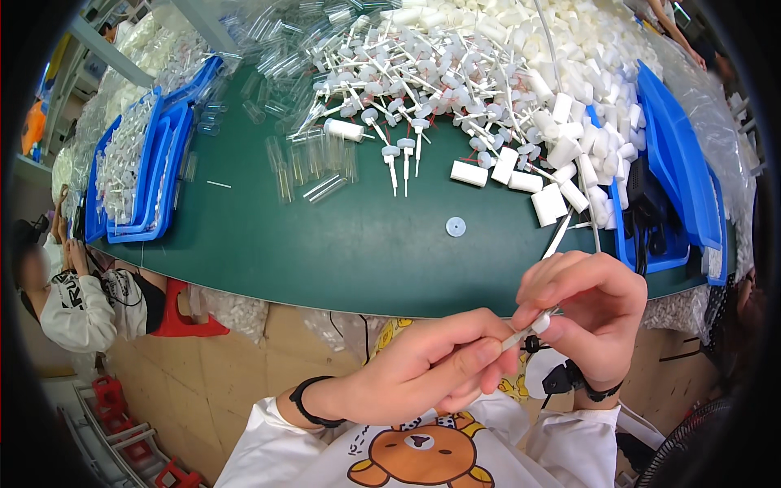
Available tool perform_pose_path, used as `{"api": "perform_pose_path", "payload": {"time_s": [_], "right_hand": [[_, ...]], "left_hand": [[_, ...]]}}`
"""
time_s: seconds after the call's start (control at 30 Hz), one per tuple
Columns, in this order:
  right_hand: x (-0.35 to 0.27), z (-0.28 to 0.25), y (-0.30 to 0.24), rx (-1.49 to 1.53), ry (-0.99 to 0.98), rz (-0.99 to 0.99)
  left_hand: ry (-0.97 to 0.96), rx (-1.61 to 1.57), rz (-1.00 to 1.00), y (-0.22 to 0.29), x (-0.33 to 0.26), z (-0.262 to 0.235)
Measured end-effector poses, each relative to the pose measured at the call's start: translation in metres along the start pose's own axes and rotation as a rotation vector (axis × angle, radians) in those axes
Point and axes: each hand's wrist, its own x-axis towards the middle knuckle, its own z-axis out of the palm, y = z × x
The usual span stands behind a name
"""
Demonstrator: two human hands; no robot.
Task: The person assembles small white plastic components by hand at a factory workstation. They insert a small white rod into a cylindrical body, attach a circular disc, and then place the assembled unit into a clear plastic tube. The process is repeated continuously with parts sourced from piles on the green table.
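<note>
Close to my body, just off the table's near edge, my left hand point(423, 366) is closed on a thin white plastic stem point(514, 339). My right hand point(590, 313) pinches the stem's far end, where a small white rounded part point(542, 324) shows by the thumb. The fingers hide the rest of the piece. Beyond the hands a pale round disc point(455, 227) with a centre hole lies flat on the green table point(350, 252). Farther back stand out white stems with grey caps point(406, 167), beside white cylinders point(549, 205) and clear tubes point(309, 159).
A large heap of capped stems point(423, 65) and white cylinders covers the table's back. Blue trays point(150, 224) filled with small parts stand at the left, and a blue bin point(663, 256) holding a black device at the right. Another person point(73, 301) sits at the far left.
</note>
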Motion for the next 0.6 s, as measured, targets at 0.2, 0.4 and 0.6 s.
{"api": "perform_pose_path", "payload": {"time_s": [0.2, 0.4, 0.6], "right_hand": [[0.0008, -0.0067, 0.0001, -0.082, -0.055, -0.028], [-0.0006, -0.0043, -0.0007, -0.056, 0.015, -0.036], [-0.0021, -0.0049, 0.0047, -0.166, -0.008, -0.093]], "left_hand": [[0.093, -0.012, -0.014, -0.002, -0.001, 0.0031], [0.103, 0.0, -0.058, -0.0015, -0.0011, 0.0018], [0.089, -0.001, -0.047, -0.0026, 0.001, 0.0019]]}}
